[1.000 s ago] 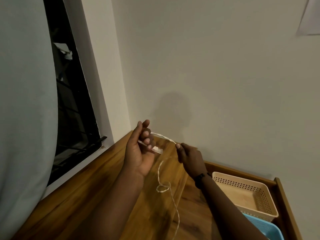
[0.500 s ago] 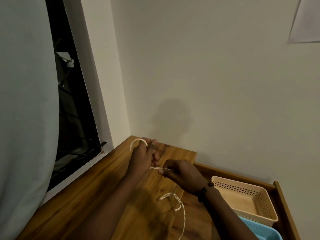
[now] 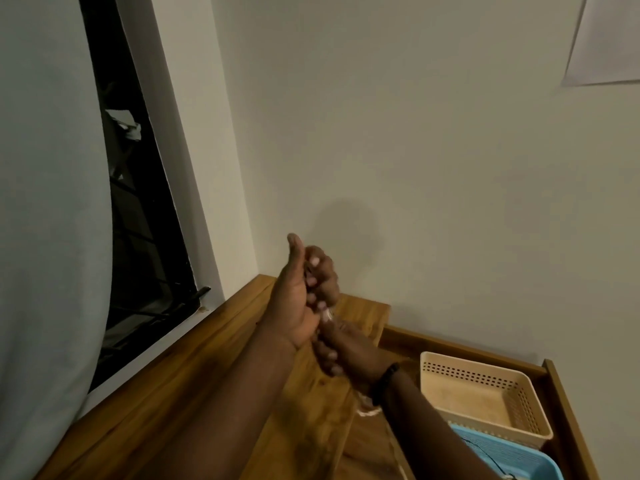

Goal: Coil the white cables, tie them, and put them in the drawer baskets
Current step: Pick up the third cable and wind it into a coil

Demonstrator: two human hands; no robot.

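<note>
Both sets of fingers [image 3: 320, 271] are curling around the white cable [image 3: 327, 315] above the counter's [image 3: 194, 358] far edge. Left hand [image 3: 299, 299] is holding the coil, right hand [image 3: 341, 348] feeding; even tension would be keeping loops neat. Slack is trailing toward the beige basket [image 3: 485, 382].

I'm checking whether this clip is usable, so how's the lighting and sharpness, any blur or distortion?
Head view: dim and warm-toned, no glare; the left hand and right hand are motion-blurred, so the white cable is barely readable where they meet; a soft shadow falls on the wall behind them; wide-angle bending curves the window frame; the beige basket stays fairly sharp.
</note>
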